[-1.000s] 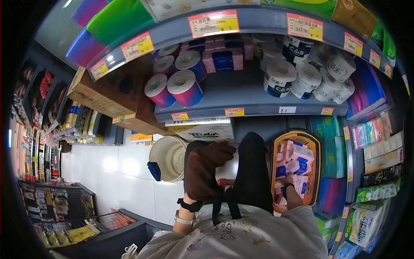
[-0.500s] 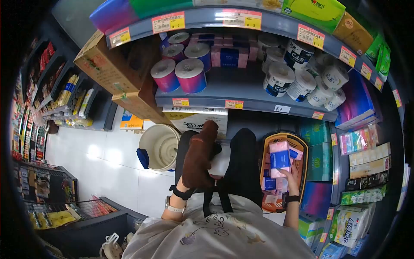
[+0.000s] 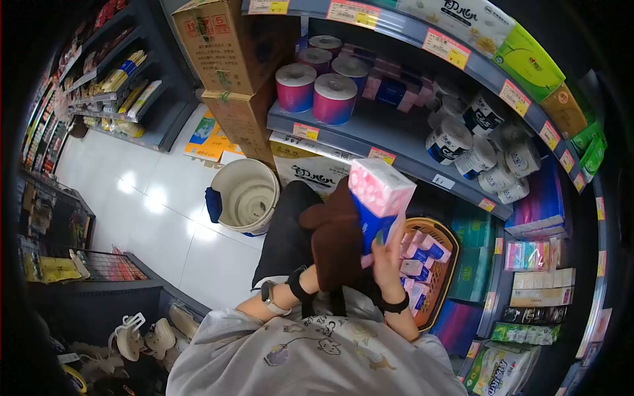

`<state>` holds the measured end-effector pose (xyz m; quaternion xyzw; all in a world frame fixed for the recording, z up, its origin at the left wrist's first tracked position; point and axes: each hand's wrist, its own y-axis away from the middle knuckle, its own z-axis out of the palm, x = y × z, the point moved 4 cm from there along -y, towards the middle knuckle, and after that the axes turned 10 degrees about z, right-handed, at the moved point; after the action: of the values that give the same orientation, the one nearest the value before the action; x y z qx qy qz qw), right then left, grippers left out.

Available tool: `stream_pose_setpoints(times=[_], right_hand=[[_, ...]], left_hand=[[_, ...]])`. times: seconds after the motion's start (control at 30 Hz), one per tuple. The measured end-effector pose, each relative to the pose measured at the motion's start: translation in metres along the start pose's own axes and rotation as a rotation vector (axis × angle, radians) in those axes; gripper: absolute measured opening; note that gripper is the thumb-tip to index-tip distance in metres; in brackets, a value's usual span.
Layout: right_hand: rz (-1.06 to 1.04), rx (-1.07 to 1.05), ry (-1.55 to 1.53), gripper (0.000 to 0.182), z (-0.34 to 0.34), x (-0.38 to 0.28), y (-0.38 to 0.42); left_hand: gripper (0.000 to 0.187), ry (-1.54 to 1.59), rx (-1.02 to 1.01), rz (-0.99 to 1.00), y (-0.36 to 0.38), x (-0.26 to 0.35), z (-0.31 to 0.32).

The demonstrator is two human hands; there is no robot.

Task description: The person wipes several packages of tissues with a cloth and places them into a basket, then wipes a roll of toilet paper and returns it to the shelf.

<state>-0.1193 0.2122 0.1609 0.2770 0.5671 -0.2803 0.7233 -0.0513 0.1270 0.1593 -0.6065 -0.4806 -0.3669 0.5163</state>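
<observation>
My right hand is wrapped around a pink and blue tissue pack, held up tilted in front of my lap. My left hand is covered by a brown mitt or cloth that hides its fingers. It is against the left side of the pack, or just beside it. To the right of my legs, an orange-brown basket contains several more pink and blue tissue packs.
A shelf in front carries toilet rolls and tissue packs. Cardboard boxes are stacked at its left end. A white bucket stands left of my legs. Shoes are at lower left.
My right hand has lifted the tissue pack up and left out of the basket. My covered left hand has moved right to meet it. The view has turned.
</observation>
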Motion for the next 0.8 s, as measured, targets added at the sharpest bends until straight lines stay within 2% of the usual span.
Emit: stream_pose_setpoints(times=[0.03, 0.1, 0.17, 0.23, 0.3, 0.33, 0.37, 0.43, 0.47, 0.53, 0.6, 0.63, 0.7, 0.73, 0.77, 0.8], right_hand=[[-0.002, 0.009, -0.025, 0.07, -0.003, -0.003, -0.008], [0.034, -0.073, -0.175, 0.069, -0.007, 0.001, -0.022], [0.088, -0.14, -0.11, 0.071, -0.009, -0.011, -0.02], [0.307, -0.273, -0.311, 0.072, -0.02, 0.014, -0.019], [0.382, -0.225, -0.323, 0.074, -0.024, 0.027, -0.015], [0.374, -0.236, -0.329, 0.074, -0.021, 0.028, -0.013], [0.366, -0.249, -0.335, 0.075, -0.018, 0.028, -0.011], [0.266, -0.243, -0.338, 0.076, -0.02, 0.032, -0.007], [0.292, -0.204, -0.375, 0.073, -0.02, 0.029, -0.005], [0.316, -0.172, -0.414, 0.07, -0.015, 0.024, -0.003], [0.244, -0.099, -0.558, 0.044, -0.014, 0.02, -0.003], [0.244, -0.102, -0.556, 0.044, -0.013, 0.021, -0.008], [0.268, 0.038, -0.465, 0.054, -0.014, 0.022, -0.026], [0.17, -0.023, -0.374, 0.053, -0.01, 0.013, -0.032], [-0.03, -0.037, -0.194, 0.051, -0.008, -0.003, -0.036], [-0.018, -0.027, -0.085, 0.049, -0.011, -0.001, -0.037]], left_hand=[[0.046, 0.001, 0.005, 0.0, 0.007, -0.013, 0.013], [0.037, -1.552, -0.197, 0.375, 0.022, -0.027, 0.06], [0.035, -1.485, -0.218, 0.383, 0.03, -0.029, 0.072], [0.034, -1.415, -0.239, 0.389, 0.028, -0.016, 0.068], [0.042, -0.662, -0.298, 0.012, 0.022, -0.021, 0.053], [0.034, -0.563, -0.04, 0.137, 0.014, -0.033, 0.055], [0.034, -0.561, -0.031, 0.138, 0.018, -0.039, 0.052], [0.031, -1.082, 0.249, 0.355, 0.018, 0.0, 0.016], [0.03, -0.976, 0.298, 0.346, 0.016, 0.004, 0.002], [0.029, -0.534, 0.387, 0.252, 0.013, 0.002, -0.021], [0.028, -0.254, 0.528, 0.159, 0.01, -0.005, -0.027], [0.027, -0.178, 0.605, 0.128, 0.009, -0.006, -0.027], [0.026, -0.113, 0.749, 0.076, 0.008, -0.002, -0.023], [0.025, -0.1, 0.794, 0.062, 0.008, 0.0, -0.023], [0.024, -0.089, 0.822, 0.046, 0.007, 0.001, -0.021], [0.024, -0.085, 0.826, 0.046, 0.009, -0.002, -0.021]])
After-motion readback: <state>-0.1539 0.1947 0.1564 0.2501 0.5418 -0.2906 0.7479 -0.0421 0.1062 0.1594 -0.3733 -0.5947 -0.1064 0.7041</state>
